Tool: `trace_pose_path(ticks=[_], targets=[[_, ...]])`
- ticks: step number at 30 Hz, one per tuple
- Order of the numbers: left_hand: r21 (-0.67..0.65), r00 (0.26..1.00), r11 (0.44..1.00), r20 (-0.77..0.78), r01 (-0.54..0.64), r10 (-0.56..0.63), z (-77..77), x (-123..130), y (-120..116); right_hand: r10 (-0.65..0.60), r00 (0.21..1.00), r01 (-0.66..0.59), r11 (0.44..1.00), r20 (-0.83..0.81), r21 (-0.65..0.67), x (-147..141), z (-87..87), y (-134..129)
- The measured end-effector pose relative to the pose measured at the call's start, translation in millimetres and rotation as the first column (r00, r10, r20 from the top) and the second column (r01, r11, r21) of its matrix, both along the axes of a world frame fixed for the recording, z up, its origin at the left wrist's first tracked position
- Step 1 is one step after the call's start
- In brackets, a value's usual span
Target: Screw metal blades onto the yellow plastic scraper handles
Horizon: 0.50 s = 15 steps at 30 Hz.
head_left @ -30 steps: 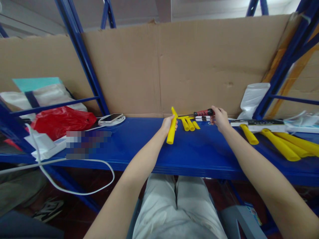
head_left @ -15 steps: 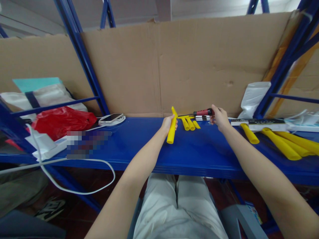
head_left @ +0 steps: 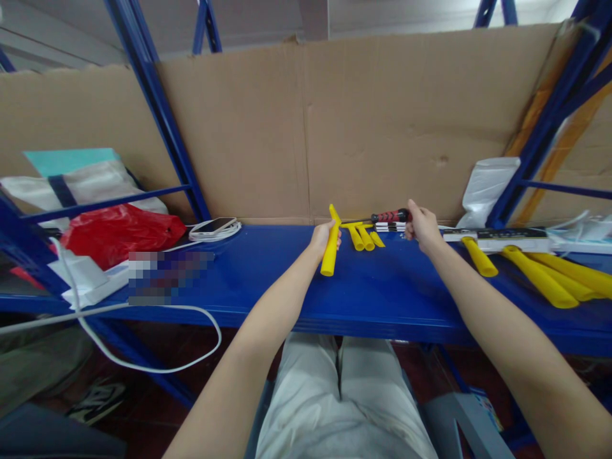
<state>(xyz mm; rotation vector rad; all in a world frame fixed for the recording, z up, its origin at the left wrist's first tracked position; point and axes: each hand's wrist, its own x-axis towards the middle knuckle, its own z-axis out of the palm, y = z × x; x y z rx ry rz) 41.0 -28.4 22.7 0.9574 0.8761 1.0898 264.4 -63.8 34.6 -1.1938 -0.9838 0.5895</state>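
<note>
My left hand (head_left: pixel 322 241) is closed around a yellow plastic handle (head_left: pixel 329 252) with a slanted crosspiece on top, holding it upright above the blue table (head_left: pixel 268 280). In my right hand (head_left: pixel 421 225) is a screwdriver (head_left: pixel 389 217) with a red and black grip. It lies level, and its dark shaft points left to the upper part of the yellow handle. Whether the tip touches a screw is too small to make out. Just behind and to the right, several more yellow handle pieces (head_left: pixel 356 239) lie on the table, near some white, black-banded sticks (head_left: pixel 389 227).
Larger yellow tubes (head_left: pixel 542 280) lean on a long white box (head_left: pixel 514 240) at the right. On the left are a phone (head_left: pixel 217 225) with coiled white cable, a red plastic bag (head_left: pixel 122 236) and a power strip (head_left: pixel 102 290). Cardboard (head_left: pixel 382 121) stands along the back.
My right hand has turned slightly on the screwdriver's grip, with its fingers in a somewhat different position. My left hand and the yellow handle stay in place.
</note>
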Motion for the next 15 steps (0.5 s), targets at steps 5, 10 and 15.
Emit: trace_pose_path(ticks=[5,10,15], targets=[[-0.004,1.0,1.0,-0.003,0.005,-0.005,1.7,-1,-2,0.024,0.997,-0.026,0.999,-0.066,-0.029,-4,2.8,-4],[0.003,1.0,1.0,0.022,0.002,-0.002,1.4,-1,-1,-0.013,0.994,0.011,1.0,-0.113,-0.021,-1,3.6,-1],[0.012,1.0,1.0,0.027,-0.012,0.012,1.6,0,1,-0.051,0.996,0.056,0.996,-0.067,0.068,14,-2.2,9]])
